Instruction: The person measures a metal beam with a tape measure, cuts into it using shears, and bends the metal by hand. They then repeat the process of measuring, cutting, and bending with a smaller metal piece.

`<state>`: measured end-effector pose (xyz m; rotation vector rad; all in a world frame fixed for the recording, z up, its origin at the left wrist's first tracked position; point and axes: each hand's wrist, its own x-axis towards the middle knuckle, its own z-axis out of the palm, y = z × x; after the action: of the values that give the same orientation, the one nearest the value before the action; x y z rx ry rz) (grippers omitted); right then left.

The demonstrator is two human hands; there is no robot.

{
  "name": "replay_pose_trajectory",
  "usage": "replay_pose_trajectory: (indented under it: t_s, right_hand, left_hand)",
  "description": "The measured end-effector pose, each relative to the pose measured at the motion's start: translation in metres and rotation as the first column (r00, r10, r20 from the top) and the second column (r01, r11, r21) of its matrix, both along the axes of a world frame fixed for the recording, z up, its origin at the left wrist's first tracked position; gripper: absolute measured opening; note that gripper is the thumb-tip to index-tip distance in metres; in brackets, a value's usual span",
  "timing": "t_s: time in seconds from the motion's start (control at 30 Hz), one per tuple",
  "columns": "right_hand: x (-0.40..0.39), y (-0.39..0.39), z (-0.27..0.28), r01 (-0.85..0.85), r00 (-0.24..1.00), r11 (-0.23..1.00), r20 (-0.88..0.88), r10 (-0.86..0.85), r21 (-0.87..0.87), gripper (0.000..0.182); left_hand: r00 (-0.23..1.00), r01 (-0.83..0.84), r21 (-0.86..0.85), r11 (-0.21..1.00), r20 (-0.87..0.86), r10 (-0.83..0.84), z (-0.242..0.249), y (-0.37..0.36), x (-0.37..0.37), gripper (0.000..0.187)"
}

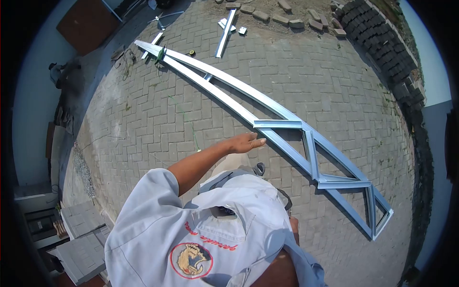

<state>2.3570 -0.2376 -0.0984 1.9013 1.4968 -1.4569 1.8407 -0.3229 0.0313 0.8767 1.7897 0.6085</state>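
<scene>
My left hand [246, 142] is held out palm down with fingers stretched and thumb apart, holding nothing. Its fingertips come close to the near edge of a long silver metal truss [232, 104] in this view. The truss lies flat on the paving, with slanted braces between its two long chords. Low by my right hip, only a bit of my right hand [294, 228] shows; my shirt [229, 191] hides its fingers. A green tool [160, 54] sits at the truss's narrow far end, with a small yellow-and-black round item [192, 52] nearby.
Loose metal channel pieces [225, 33] lie beyond the truss. Stacked dark paving blocks [377, 38] line the right edge, and loose bricks [260, 15] the back. A thin green line [189, 123] crosses the paving. Another person [62, 74] is at the far left, near grey blocks [83, 222].
</scene>
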Motion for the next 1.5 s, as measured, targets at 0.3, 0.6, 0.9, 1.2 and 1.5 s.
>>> replay_pose_trajectory:
  t_s: [0.3,0.6,0.9,1.2,1.5]
  right_hand:
    - [-0.019,0.063,-0.059,-0.064,0.993,0.985,0.084,0.078,-0.163,0.012]
    - [-0.248,0.12,-0.002,-0.368,0.906,0.917,0.166,0.391,-0.153,0.008]
    - [-0.477,0.106,0.003,-0.516,0.848,0.855,-0.102,0.519,0.063,0.008]
    - [-0.556,0.036,-0.005,-0.774,0.629,0.632,-0.095,0.772,0.016,0.009]
    - [-0.629,0.019,-0.018,-0.772,0.627,0.624,0.017,0.779,-0.118,0.008]
  left_hand:
    - [0.253,-0.594,-0.608,0.527,0.481,0.84,-0.127,-0.268,0.102,0.087]
    - [0.086,-0.745,-0.483,0.461,0.616,0.783,-0.087,-0.318,0.057,0.079]
    - [-0.069,-0.867,-0.462,0.185,0.479,0.875,-0.075,-0.379,-0.059,0.058]
    - [-0.354,-0.918,-0.216,-0.334,0.064,0.933,-0.112,-0.455,-0.111,0.034]
    - [-0.385,-0.879,-0.34,-0.334,0.092,0.918,-0.13,-0.442,-0.149,0.025]
